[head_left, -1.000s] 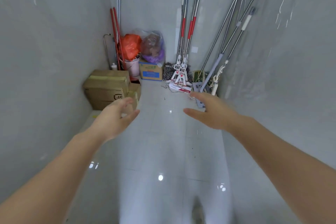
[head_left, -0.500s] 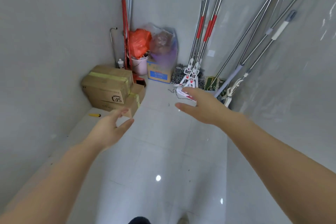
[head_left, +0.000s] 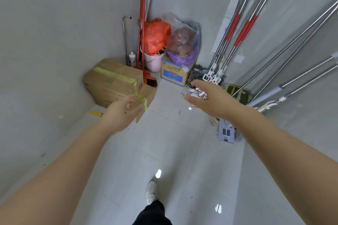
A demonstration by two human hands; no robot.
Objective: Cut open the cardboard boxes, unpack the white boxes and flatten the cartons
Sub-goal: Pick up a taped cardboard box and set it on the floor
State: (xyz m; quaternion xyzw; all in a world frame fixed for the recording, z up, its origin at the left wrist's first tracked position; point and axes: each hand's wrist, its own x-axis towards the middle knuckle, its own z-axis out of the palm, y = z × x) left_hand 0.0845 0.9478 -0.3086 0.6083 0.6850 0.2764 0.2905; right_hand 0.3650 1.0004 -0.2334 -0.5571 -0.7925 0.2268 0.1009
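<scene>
Head view: cardboard boxes just beyond left hand's fingers.

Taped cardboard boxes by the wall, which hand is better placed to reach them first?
Left. The left hand is open right in front of the cardboard boxes; the right hand reaches toward the mops.
</scene>
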